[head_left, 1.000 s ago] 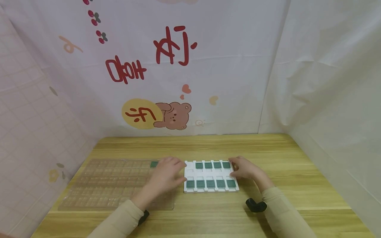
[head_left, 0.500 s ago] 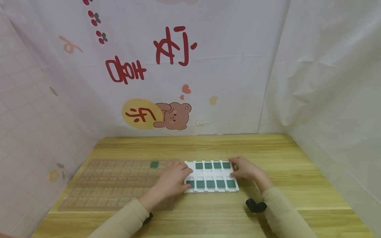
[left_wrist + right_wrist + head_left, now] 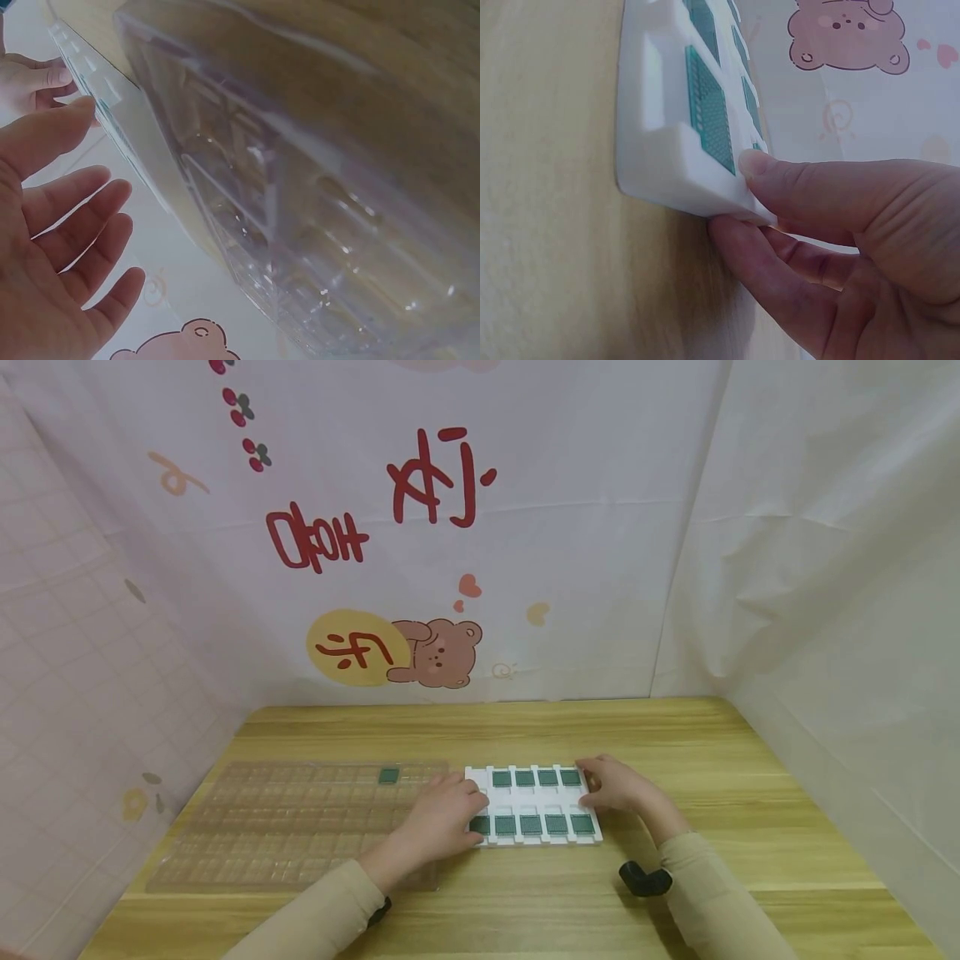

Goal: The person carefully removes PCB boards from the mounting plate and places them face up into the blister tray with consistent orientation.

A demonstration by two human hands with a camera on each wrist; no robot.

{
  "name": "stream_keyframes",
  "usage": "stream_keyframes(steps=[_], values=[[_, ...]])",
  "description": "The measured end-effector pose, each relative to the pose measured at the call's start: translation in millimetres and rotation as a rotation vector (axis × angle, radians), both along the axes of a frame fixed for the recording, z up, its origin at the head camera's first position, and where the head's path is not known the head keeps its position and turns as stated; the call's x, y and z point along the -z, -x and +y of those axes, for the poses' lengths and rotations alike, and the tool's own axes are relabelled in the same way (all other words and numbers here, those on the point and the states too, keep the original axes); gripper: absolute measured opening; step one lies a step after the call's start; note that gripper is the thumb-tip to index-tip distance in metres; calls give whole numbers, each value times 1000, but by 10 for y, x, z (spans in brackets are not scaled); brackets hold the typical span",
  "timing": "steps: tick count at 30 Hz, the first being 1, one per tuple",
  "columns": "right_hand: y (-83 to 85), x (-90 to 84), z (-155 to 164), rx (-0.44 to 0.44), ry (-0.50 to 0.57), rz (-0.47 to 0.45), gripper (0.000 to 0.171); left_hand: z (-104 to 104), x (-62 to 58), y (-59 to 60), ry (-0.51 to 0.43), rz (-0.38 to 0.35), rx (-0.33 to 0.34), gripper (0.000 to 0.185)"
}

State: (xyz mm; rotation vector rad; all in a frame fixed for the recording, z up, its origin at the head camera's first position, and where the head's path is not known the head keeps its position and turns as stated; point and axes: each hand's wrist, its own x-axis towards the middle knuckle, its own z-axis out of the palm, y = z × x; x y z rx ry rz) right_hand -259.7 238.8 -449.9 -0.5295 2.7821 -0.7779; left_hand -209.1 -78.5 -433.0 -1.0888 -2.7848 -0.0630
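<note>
While the right hand (image 3: 619, 785) pinches the white tray (image 3: 527, 797), the left hand (image 3: 441, 817) is spread opposite; chips (image 3: 530, 824) sit inside.

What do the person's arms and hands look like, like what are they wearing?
The left hand and right hand are bare, with no gloves showing. The left sleeve and right sleeve are long, plain and beige. A curved black piece shows by the right cuff, and a smaller black bit by the left. No cables are visible.
</note>
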Motion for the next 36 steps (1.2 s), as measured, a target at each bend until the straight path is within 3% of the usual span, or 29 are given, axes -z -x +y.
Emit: stream_keyframes(steps=[19,36], values=[[-12,10,-6,15,16,-13,67,99,22,2,37,-82,-58,25],[-37,-32,-18,21,19,-32,67,109,65,42,7,-89,-60,19]])
